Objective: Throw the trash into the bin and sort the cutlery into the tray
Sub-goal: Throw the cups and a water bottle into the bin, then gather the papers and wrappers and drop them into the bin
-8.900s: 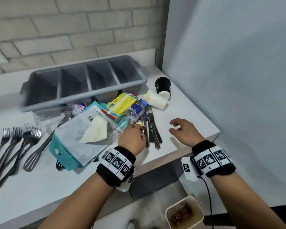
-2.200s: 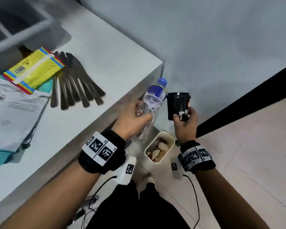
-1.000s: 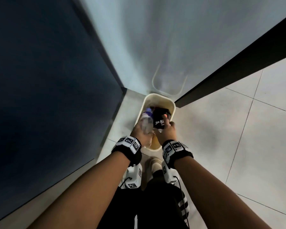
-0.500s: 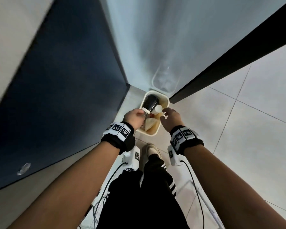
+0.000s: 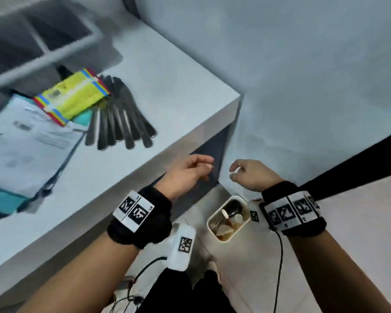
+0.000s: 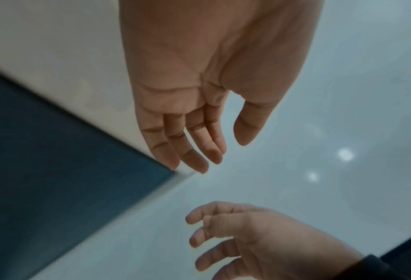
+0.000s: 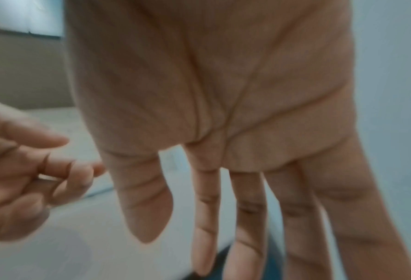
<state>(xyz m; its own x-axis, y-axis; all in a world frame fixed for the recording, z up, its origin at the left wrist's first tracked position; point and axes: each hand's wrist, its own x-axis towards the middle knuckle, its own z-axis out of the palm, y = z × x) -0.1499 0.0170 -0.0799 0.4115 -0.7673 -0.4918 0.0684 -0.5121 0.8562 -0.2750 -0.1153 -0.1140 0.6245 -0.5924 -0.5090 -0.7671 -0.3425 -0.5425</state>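
Both hands are empty, raised beside the table's near right corner. My left hand (image 5: 190, 172) (image 6: 214, 147) has relaxed, nearly straight fingers just below the table edge. My right hand (image 5: 246, 172) (image 7: 223, 227) hangs open to its right, above the bin. The small cream bin (image 5: 215, 219) stands on the floor and holds the black cup (image 5: 231, 205) and other trash. On the table (image 5: 178, 93) lie several dark knives (image 5: 120, 116), fanned out. A yellow packet (image 5: 73, 94) rests over their blades. A white mailer bag (image 5: 29, 143) lies at the left. The grey cutlery tray (image 5: 45, 57) is at the back left.
A grey wall (image 5: 303, 75) runs along the table's right side, with a black skirting strip (image 5: 359, 159) at floor level. My legs (image 5: 178, 294) and some cables (image 5: 145, 269) are below, close to the bin. A teal package (image 5: 2, 197) lies under the mailer.
Both hands have let go of the bottle and black cup into the bin and have risen to the table corner. The view has swung back up to the tabletop.
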